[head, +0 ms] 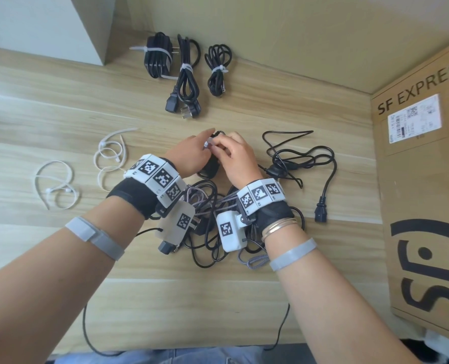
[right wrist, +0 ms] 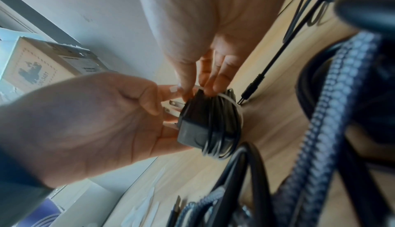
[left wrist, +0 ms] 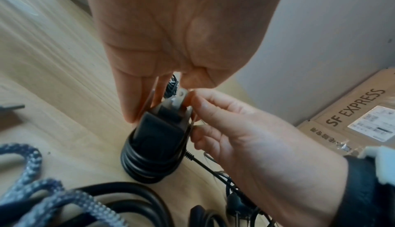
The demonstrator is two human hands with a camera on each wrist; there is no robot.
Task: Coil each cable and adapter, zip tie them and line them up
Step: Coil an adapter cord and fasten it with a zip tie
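Adapter [left wrist: 158,139] sits mid-frame in the head view, standing on the tabletop [head: 60,114] between both hands, plug prongs up, its thin black cord wound round the body in several turns.

Handling, my read:
- Adapter body is a rigid plastic block, probably light but dense enough to stay put on its own. Safe to squeeze.
- The cord wrap is springy and will likely loosen if side pressure comes off before the tie locks. Hold across the wound turns, not by the prongs.
- Zip tie [right wrist: 233,105] is a thin, slick, stiff nylon strip. It only takes a fingertip pinch near the head and tail.

Fingers vs adapter:
- Left hand [left wrist: 186,32] comes down from the top of the left wrist view. Its fingers [left wrist: 130,95] are straight, pressed on the left side of the adapter and wrap, with the thumb near the prongs. In the right wrist view the tips also pinch the white tie where it crosses the top of the wrap.
- Right hand [left wrist: 245,132] comes in from lower right of that view, fingers curled and pinched on the tie end just beside the prongs, at the adapter's upper right edge. The tie loops round the far side of the coil. Can't tell if it's threaded through its head yet.

Context: three tied bundles [head: 186,72] are lined up in the upper centre of the head view, spare ties [head: 108,156] lie at left, and the loose cable pile [head: 244,206] is under the wrists.
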